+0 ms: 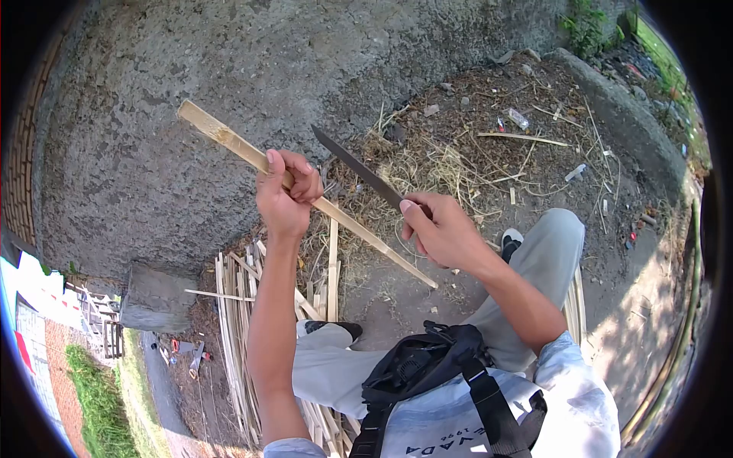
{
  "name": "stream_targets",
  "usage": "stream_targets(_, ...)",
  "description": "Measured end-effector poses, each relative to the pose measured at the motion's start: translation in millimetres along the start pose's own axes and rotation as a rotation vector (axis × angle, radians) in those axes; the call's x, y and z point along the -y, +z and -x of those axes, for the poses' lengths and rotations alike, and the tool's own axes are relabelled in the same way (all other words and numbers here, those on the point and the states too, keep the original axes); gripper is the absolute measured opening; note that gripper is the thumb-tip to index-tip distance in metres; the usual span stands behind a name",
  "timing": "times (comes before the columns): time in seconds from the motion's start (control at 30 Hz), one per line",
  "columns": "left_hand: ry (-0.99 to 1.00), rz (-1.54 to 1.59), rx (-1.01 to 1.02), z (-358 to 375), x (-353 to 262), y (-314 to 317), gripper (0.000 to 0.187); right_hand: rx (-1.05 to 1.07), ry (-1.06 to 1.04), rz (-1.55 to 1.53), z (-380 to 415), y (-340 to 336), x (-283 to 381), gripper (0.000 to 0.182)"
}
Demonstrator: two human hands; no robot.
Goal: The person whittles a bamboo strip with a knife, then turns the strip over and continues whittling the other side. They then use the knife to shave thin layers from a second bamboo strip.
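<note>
A long pale bamboo strip (pixel 355 225) slants from the upper left down to the lower right. My left hand (pixel 289 195) is closed round it in its upper part, thumb along the strip. The strip's wider end points up and left, and its thin end hangs above the dirt. In my right hand (pixel 439 229) is the handle of a dark-bladed knife (pixel 355 166). The blade points up and left, to the right of my left hand, apart from the strip.
Split bamboo strips (pixel 238 343) lie in a pile at the lower left. Shavings and dry straw (pixel 439 172) cover the dirt before a rough grey wall (pixel 206 61). A concrete block (pixel 159 298) stands at left. A saw (pixel 196 360) lies at lower left.
</note>
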State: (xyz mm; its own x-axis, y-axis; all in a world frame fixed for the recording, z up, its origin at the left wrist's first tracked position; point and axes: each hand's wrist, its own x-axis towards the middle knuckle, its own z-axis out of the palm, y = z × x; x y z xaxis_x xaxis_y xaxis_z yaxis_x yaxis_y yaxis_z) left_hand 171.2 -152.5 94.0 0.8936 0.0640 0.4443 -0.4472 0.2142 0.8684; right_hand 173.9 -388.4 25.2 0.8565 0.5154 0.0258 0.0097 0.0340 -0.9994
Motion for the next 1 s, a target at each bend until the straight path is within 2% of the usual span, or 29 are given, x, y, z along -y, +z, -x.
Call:
stream_targets(0.2, 0.014, 0.026, 0.005, -0.8, -11.0, 14.5, 0.050, 0.150, -0.078, 0.120, 10.4, 14.5, 36.7, 0.041)
stream_targets(0.3, 0.039, -0.023, -0.053, 7.0, 3.5, 19.1, 0.049, 0.174, -0.114, 0.151, 5.5, 24.6, 14.0, 0.041)
stream_targets(0.4, 0.099, -0.060, -0.092, 12.8, 11.0, 16.1, 0.047, 0.170, 0.138, 0.179, 5.4, 36.4, -20.6, 0.042)
stream_targets(0.5, 0.171, -0.120, -0.182, 14.2, 12.7, 13.1, 0.047, 0.218, 0.255, 0.354, 6.3, 41.3, -48.6, 0.041)
stream_targets(0.6, 0.205, -0.155, -0.239, 11.5, 13.8, 7.2, 0.047, 0.100, 0.052, 0.175, 5.2, 53.9, -57.4, 0.042)
stream_targets(0.7, 0.209, -0.174, -0.281, 12.8, 13.3, 4.2, 0.048, 0.037, -0.118, 0.274, 2.6, 72.8, -77.4, 0.041)
stream_targets(0.77, 0.208, -0.181, -0.324, 12.2, 11.5, -0.8, 0.048, 0.135, 0.054, 0.418, -4.7, 75.5, -128.1, 0.041)
stream_targets(0.8, 0.205, -0.161, -0.323, 12.3, 9.5, -5.1, 0.048, 0.180, 0.135, 0.493, -8.4, 74.1, -128.8, 0.041)
stream_targets(0.9, 0.189, -0.125, -0.311, 13.0, 6.0, -20.9, 0.048, 0.155, 0.153, 0.362, -8.2, 71.2, -122.7, 0.042)
stream_targets(1.0, 0.184, -0.138, -0.313, 11.3, 6.0, -22.5, 0.048, 0.090, 0.043, 0.289, -8.4, 78.8, -91.7, 0.047)
